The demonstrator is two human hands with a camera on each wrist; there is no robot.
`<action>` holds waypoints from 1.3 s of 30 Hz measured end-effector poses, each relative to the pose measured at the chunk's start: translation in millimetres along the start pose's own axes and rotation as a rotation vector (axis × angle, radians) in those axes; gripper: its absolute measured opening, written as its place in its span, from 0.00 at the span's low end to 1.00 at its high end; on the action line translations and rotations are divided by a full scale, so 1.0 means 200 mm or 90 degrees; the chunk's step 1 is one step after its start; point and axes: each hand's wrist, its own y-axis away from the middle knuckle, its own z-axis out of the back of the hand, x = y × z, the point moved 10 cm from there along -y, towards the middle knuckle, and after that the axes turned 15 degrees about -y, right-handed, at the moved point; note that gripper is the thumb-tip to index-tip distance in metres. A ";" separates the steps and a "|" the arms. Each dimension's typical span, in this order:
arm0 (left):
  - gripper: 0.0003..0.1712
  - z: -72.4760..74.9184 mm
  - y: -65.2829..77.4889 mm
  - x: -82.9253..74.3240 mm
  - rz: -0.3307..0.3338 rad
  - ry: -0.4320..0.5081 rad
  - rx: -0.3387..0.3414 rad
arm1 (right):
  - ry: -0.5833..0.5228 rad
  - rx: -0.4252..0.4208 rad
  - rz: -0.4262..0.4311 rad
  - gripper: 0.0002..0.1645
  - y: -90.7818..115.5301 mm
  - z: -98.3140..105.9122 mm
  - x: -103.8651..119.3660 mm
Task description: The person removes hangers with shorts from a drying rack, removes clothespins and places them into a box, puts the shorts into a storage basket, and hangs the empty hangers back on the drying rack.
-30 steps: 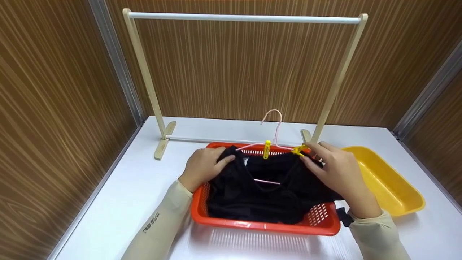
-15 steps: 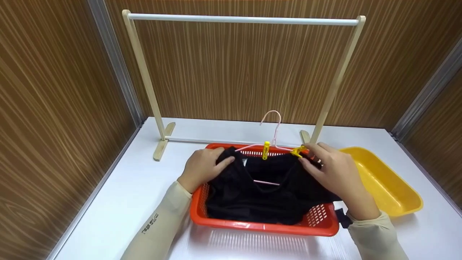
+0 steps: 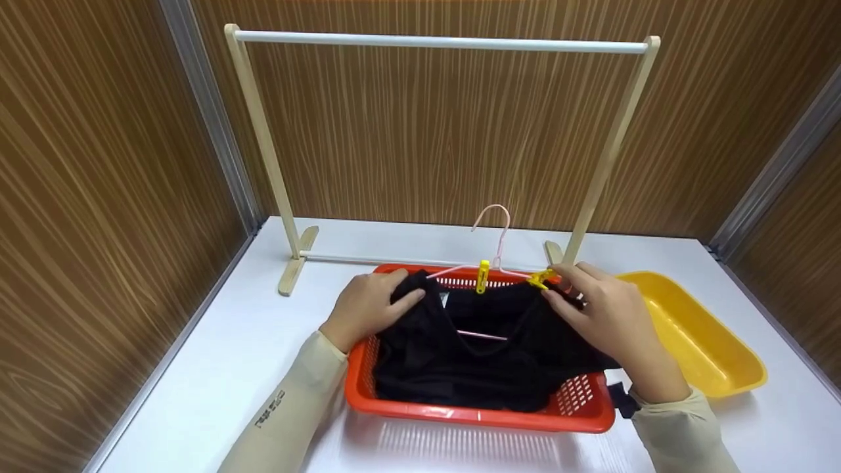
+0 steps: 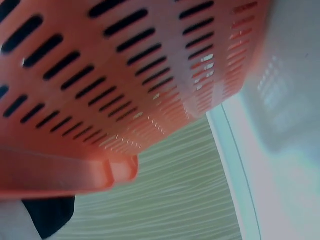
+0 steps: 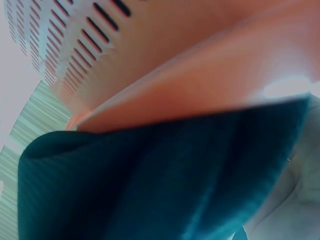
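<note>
Head view: the left hand [image 3: 368, 305] pinches one shoulder of a black garment [image 3: 473, 374] spread over a pink hanger [image 3: 502, 246] within a red basket [image 3: 460, 412], while the right hand [image 3: 608, 312] appears, as far as one can see from here, to clamp a yellow clip [image 3: 540, 278] at the other shoulder. Left wrist view: the basket's slotted wall fills the upper left. Right wrist view: the garment's dark cloth droops before the basket's rim.

The black garment [image 3: 460, 378] partly hides the pink hanger [image 3: 482, 335].
</note>
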 end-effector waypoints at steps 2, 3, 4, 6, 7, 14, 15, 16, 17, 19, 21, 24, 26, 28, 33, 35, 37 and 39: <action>0.21 0.01 0.00 0.00 -0.018 0.022 0.014 | -0.002 -0.001 -0.001 0.21 0.00 0.00 0.00; 0.19 0.02 0.00 0.00 -0.026 0.033 0.023 | -0.004 -0.002 -0.001 0.21 0.00 0.00 0.00; 0.18 0.03 0.00 0.00 -0.033 0.042 0.030 | -0.007 -0.004 0.001 0.21 0.00 0.01 0.00; 0.16 0.06 0.00 0.01 -0.040 0.057 0.041 | -0.012 -0.008 0.006 0.21 0.00 0.01 0.00; 0.15 0.08 0.00 0.01 -0.043 0.061 0.044 | -0.014 -0.009 0.009 0.21 0.00 0.01 0.00; 0.16 0.18 0.00 0.01 -0.063 0.047 0.070 | -0.016 -0.007 0.000 0.20 0.00 0.01 0.01; 0.15 0.18 0.00 0.00 -0.064 0.047 0.076 | -0.015 -0.002 -0.006 0.21 0.00 0.01 0.01; 0.15 0.19 0.00 0.00 -0.066 0.046 0.080 | -0.014 0.003 -0.012 0.21 0.00 0.01 0.01; 0.14 0.20 0.00 -0.01 -0.068 0.044 0.083 | -0.014 0.007 -0.017 0.21 0.00 0.01 0.01; 0.13 0.21 -0.01 -0.02 -0.072 0.039 0.084 | -0.019 0.014 -0.028 0.21 0.01 0.01 0.01; 0.13 0.22 -0.01 -0.03 -0.074 0.029 0.079 | -0.024 0.020 -0.037 0.21 0.01 0.02 0.01; 0.13 0.23 0.00 -0.04 -0.068 0.009 0.076 | -0.024 0.031 -0.046 0.22 0.01 0.02 0.01; 0.12 0.22 0.00 -0.04 -0.061 -0.001 0.086 | -0.016 0.035 -0.044 0.22 0.01 0.01 0.01; 0.12 0.22 0.00 -0.04 -0.056 -0.006 0.099 | -0.007 0.027 -0.025 0.22 0.00 0.02 0.04; 0.12 0.22 0.01 -0.05 -0.060 0.004 0.124 | 0.000 -0.004 0.028 0.20 0.00 0.07 0.10; 0.12 0.22 0.01 -0.05 -0.061 0.016 0.134 | 0.001 -0.007 0.032 0.20 0.00 0.08 0.11; 0.11 0.23 0.01 -0.05 -0.059 0.028 0.145 | 0.008 -0.007 0.035 0.20 0.00 0.09 0.13; 0.11 0.24 0.02 -0.05 -0.054 0.035 0.155 | 0.017 -0.006 0.038 0.19 0.00 0.09 0.14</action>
